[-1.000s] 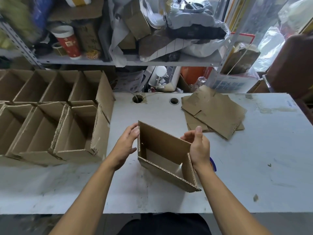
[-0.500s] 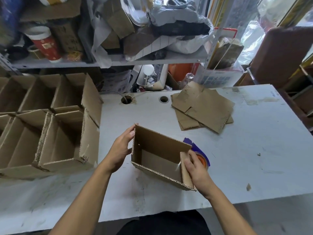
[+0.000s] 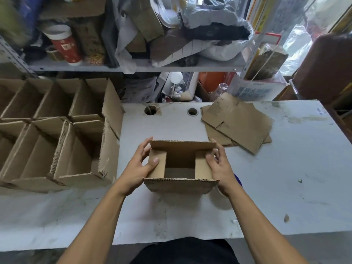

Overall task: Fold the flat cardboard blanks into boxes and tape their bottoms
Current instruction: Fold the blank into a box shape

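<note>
A person stands at a white worktop (image 3: pixel 285 168), seen from above, with both forearms reaching forward to a small brown cardboard box (image 3: pixel 181 166) held at the middle of the worktop, just in front of the body.

The step in hand appears to be closing the box's flaps. The two short side flaps are folded inward, leaving a square gap between them through which the inside shows. The left hand (image 3: pixel 141 166) presses its thumb on the left flap while its fingers (image 3: pixel 144 147) curl round the far corner. The right hand (image 3: pixel 219 164) does the same on the right, with its fingers curled over the right flap and wall. Both hands are therefore clamped on the box.

The long far flap stands upright, and the long near flap leans outward toward the person. The next move likely calls for folding these two long flaps down over the short ones and holding them shut for taping. A blue object (image 3: pixel 238 180), possibly a tape roll, peeks out behind the right wrist.

The box is plain corrugated board with rough cut edges. Finished open boxes (image 3: pixel 57 145) stand in rows at the left. A loose pile of flat blanks (image 3: pixel 240 122) lies at the far right.
</note>
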